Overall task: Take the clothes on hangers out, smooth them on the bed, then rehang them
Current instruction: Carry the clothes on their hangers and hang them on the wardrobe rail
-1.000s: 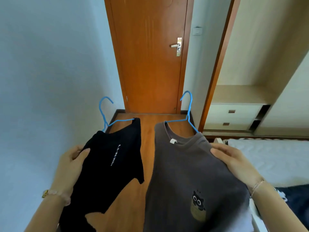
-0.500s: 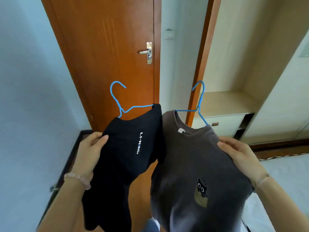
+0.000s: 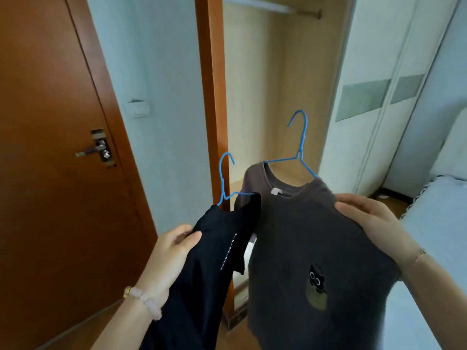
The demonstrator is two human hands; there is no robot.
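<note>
My left hand (image 3: 174, 245) grips the shoulder of a black T-shirt (image 3: 202, 274) with white lettering, hung on a blue wire hanger (image 3: 223, 178). My right hand (image 3: 371, 218) grips the shoulder of a grey T-shirt (image 3: 316, 248) with a small cat print, hung on a second blue wire hanger (image 3: 300, 150). Both shirts are held up in front of me, side by side, the black one overlapping the grey one's left sleeve. The open wardrobe (image 3: 273, 97) stands straight ahead, with its rail (image 3: 273, 7) at the top.
A brown door (image 3: 50, 122) with a metal handle (image 3: 96, 150) is at the left, a light switch (image 3: 137, 108) beside it. White sliding wardrobe doors (image 3: 379, 97) are at the right. The bed's edge (image 3: 442, 210) lies at the far right.
The view has swung right and upward, from the door to the open wardrobe. Both shirts on their hangers have been lifted higher and carried toward the wardrobe; my grips are unchanged.
</note>
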